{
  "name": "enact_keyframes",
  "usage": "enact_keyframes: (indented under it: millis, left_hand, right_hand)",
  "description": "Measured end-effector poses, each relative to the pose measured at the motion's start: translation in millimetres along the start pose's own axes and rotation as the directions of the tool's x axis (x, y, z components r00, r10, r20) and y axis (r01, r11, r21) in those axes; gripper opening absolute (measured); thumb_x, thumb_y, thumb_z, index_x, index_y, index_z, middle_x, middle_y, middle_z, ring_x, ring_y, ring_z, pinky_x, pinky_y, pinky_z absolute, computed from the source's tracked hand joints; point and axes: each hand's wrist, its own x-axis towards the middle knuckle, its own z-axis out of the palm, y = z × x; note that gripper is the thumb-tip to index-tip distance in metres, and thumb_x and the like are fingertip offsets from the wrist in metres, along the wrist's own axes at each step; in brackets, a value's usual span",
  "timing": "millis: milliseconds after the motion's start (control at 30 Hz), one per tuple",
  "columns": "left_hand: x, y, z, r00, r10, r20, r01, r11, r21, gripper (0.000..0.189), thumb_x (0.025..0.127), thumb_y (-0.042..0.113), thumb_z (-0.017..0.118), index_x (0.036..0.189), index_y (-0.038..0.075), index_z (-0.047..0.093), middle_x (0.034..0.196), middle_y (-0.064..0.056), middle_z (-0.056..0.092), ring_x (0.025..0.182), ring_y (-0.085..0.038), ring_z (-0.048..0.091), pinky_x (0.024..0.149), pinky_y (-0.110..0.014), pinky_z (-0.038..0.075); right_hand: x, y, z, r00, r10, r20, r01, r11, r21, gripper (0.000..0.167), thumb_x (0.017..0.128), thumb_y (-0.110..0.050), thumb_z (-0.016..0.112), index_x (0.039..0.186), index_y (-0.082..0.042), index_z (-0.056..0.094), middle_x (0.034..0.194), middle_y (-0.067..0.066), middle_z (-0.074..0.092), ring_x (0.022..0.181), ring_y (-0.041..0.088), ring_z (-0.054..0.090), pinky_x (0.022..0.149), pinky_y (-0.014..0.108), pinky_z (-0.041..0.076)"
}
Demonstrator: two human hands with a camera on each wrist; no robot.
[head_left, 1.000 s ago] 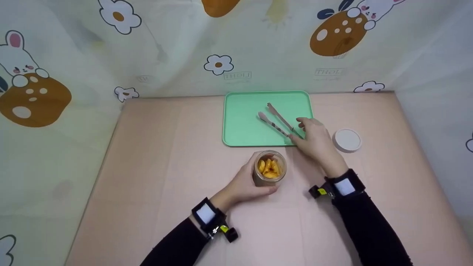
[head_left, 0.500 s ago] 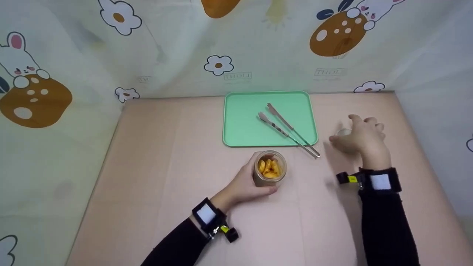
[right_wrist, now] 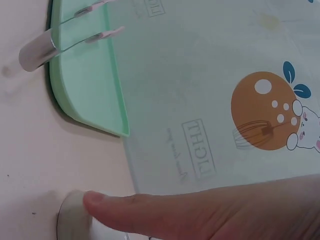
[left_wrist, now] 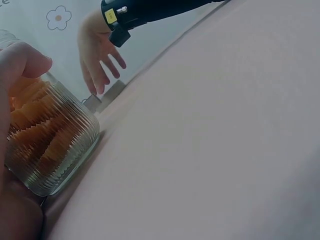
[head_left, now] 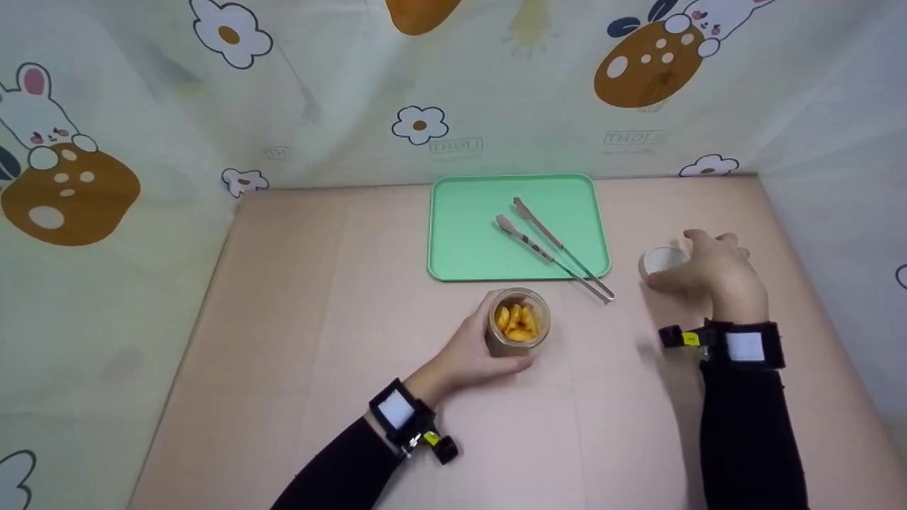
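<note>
My left hand (head_left: pixel 476 352) grips a ribbed glass jar (head_left: pixel 499 346) standing on the table, its thumb and fingers around the side. Orange-yellow crinkled pieces (head_left: pixel 519 326) fill part of the jar, whose mouth is uncovered. Over at the right, my right hand (head_left: pixel 726 278) hovers at a round white lid (head_left: pixel 662 258) that lies on the table. Its thumb (right_wrist: pixel 120 207) overlaps the lid's near edge in the right wrist view; whether it touches is hard to tell. The other fingers reach down loosely, spread apart, in the left wrist view.
A green tray (head_left: pixel 460 248) lies at the back of the table, against the patterned curtain (head_left: pixel 340 127). Metal tongs (head_left: pixel 560 263) rest across it, their bent end sticking out past the tray's front right corner. The pinkish table (head_left: pixel 283 319) extends to both sides.
My right hand has let go of the tongs, leaving them on the tray, and moved right to the white lid. The left hand and the jar stay in place.
</note>
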Motion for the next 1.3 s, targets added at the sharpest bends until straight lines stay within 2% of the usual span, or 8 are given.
enact_keyframes:
  millis: [200, 500, 700, 867, 967, 1100, 1200, 1300]
  left_hand:
    - [1.2, -1.1, -0.6, 1.000, 0.019, 0.002, -0.019, 1.000, 0.006, 0.093, 0.083, 0.033, 0.094, 0.160, 0.031, 0.042, 0.153, 0.010, 0.057, 0.144, -0.014, 0.053, 0.127, -0.044, 0.037]
    - [0.9, -0.1, -1.0, 1.000, 0.003, 0.008, -0.003, 1.000, 0.006, 0.093, 0.083, 0.034, 0.093, 0.161, 0.032, 0.042, 0.153, 0.011, 0.057, 0.144, -0.013, 0.053, 0.127, -0.044, 0.036]
    - [1.2, -0.3, -0.6, 1.000, 0.011, 0.005, -0.011, 1.000, 0.000, 0.093, 0.083, 0.033, 0.094, 0.161, 0.032, 0.042, 0.153, 0.011, 0.057, 0.144, -0.013, 0.053, 0.127, -0.044, 0.037]
    - [0.3, -0.2, 0.9, 1.000, 0.011, 0.008, -0.011, 1.000, -0.010, 0.093, 0.083, 0.033, 0.094, 0.160, 0.033, 0.042, 0.153, 0.011, 0.057, 0.143, -0.013, 0.053, 0.127, -0.044, 0.037]
    - [-0.3, -0.1, 1.2, 1.000, 0.010, 0.008, -0.010, 1.000, -0.009, 0.093, 0.083, 0.033, 0.094, 0.160, 0.033, 0.042, 0.153, 0.011, 0.057, 0.143, -0.013, 0.053, 0.127, -0.044, 0.037]
    - [0.4, 0.9, 0.6, 1.000, 0.015, 0.007, -0.015, 1.000, -0.005, 0.093, 0.083, 0.033, 0.094, 0.161, 0.030, 0.042, 0.153, 0.009, 0.057, 0.144, -0.014, 0.053, 0.127, -0.045, 0.036]
    - [0.8, 1.2, 0.1, 1.000, 0.013, 0.007, -0.013, 1.000, 0.005, 0.094, 0.082, 0.033, 0.094, 0.161, 0.028, 0.042, 0.153, 0.009, 0.057, 0.144, -0.014, 0.053, 0.128, -0.045, 0.036]
    - [0.7, 1.1, -0.4, 1.000, 0.008, 0.004, -0.008, 1.000, 0.010, 0.095, 0.082, 0.033, 0.094, 0.161, 0.029, 0.042, 0.152, 0.009, 0.057, 0.143, -0.013, 0.053, 0.127, -0.044, 0.037]
  right_hand:
    - [0.6, 0.8, 1.8, 0.999, -0.027, 0.042, 0.028, 0.999, -0.025, 0.103, 0.087, -0.045, 0.086, 0.166, -0.001, 0.035, 0.144, 0.045, 0.034, 0.125, 0.060, 0.041, 0.097, 0.079, 0.046]
    - [6.6, -2.2, 8.3, 0.997, -0.050, 0.051, 0.052, 0.998, -0.033, 0.102, 0.088, -0.043, 0.086, 0.164, 0.002, 0.035, 0.141, 0.045, 0.040, 0.122, 0.059, 0.047, 0.098, 0.077, 0.048]
    - [11.1, -4.0, 11.5, 0.998, -0.067, -0.009, 0.067, 0.998, -0.001, 0.098, 0.087, -0.039, 0.087, 0.161, 0.005, 0.040, 0.141, 0.046, 0.041, 0.123, 0.059, 0.048, 0.100, 0.077, 0.049]
    - [8.1, -6.7, 4.8, 0.987, -0.132, -0.094, 0.136, 0.990, 0.034, 0.096, 0.087, -0.044, 0.086, 0.157, 0.006, 0.043, 0.140, 0.042, 0.046, 0.121, 0.054, 0.050, 0.099, 0.073, 0.050]
    - [0.3, -13.0, -2.1, 0.970, -0.200, -0.139, 0.210, 0.976, 0.060, 0.094, 0.090, -0.045, 0.085, 0.158, 0.004, 0.044, 0.143, 0.041, 0.046, 0.123, 0.052, 0.049, 0.099, 0.072, 0.050]
    - [-15.5, -28.6, -8.6, 0.929, -0.310, -0.203, 0.331, 0.940, 0.082, 0.085, 0.090, -0.034, 0.087, 0.158, 0.000, 0.048, 0.144, 0.039, 0.047, 0.123, 0.051, 0.050, 0.097, 0.069, 0.049]
    - [-30.9, -42.5, -10.3, 0.884, -0.394, -0.252, 0.425, 0.902, 0.080, 0.081, 0.087, -0.025, 0.090, 0.156, -0.004, 0.053, 0.143, 0.034, 0.050, 0.118, 0.048, 0.054, 0.092, 0.062, 0.050]
    - [-46.6, -55.9, -8.8, 0.822, -0.486, -0.295, 0.529, 0.845, 0.083, 0.081, 0.082, -0.017, 0.092, 0.154, -0.007, 0.057, 0.141, 0.029, 0.052, 0.112, 0.043, 0.057, 0.089, 0.056, 0.051]
